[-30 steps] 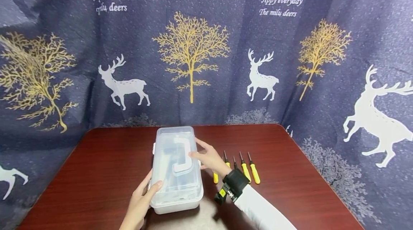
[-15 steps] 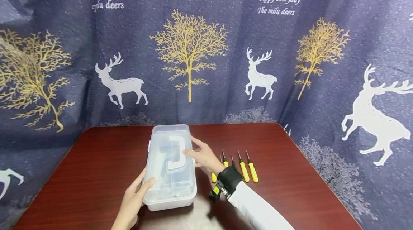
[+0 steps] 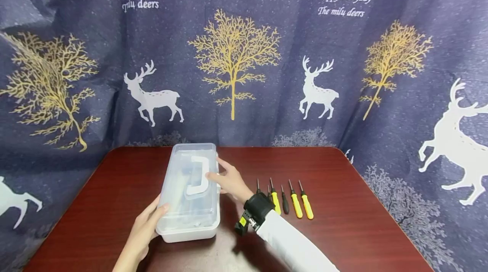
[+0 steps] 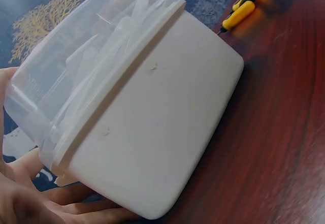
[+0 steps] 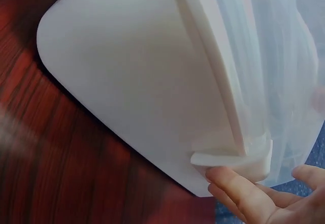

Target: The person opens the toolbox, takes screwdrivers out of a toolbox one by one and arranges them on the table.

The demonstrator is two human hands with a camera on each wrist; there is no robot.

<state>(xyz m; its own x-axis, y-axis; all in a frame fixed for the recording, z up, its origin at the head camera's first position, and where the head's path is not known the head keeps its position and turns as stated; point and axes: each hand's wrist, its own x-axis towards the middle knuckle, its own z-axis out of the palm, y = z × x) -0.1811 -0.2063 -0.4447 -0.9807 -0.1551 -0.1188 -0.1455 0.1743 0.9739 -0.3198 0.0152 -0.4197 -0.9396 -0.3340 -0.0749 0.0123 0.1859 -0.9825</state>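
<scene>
A white plastic storage box with a clear lid (image 3: 179, 198) and a white carrying handle (image 3: 202, 179) sits on the table, its lid down. My left hand (image 3: 142, 227) grips its near left side, thumb on the lid edge and the other fingers lower down; in the left wrist view the fingers (image 4: 101, 214) reach along the white wall (image 4: 157, 117). On the opposite side my right hand (image 3: 230, 181) holds the box, thumb over the lid by the handle. In the right wrist view its fingertips (image 5: 223, 176) touch the white side latch (image 5: 238, 164). Pale contents show blurred through the lid.
Several screwdrivers, some with yellow handles (image 3: 296, 206) and some black (image 3: 285, 204), lie in a row right of the box on the reddish-brown table (image 3: 354, 229). A dark blue curtain (image 3: 244, 132) with deer and trees hangs behind the table's far edge.
Both hands have slid the box leftward over the table, away from the screwdrivers, keeping their hold. More of the screwdrivers shows beside my right wrist. The head view has shifted slightly.
</scene>
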